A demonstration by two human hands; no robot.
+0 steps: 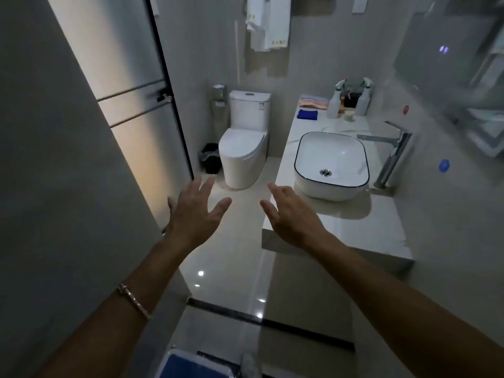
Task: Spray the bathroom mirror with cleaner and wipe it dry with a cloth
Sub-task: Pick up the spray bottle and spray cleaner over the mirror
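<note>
Both are held out in mid-air, the left hand (195,211) and the right hand (289,214), fingers spread apart and nothing gripped. A spray bottle (334,103) and a folded blue cloth (307,114) are seen at the counter's (354,230) far end, beyond the basin (331,165). The mirror (450,64) is mounted on the right-hand wall.

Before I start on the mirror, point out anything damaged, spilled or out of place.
One thing: an irregular brownish patch on the wall under the hanging towel looks peeled or unfinished. Nothing looks spilled or toppled.
</note>
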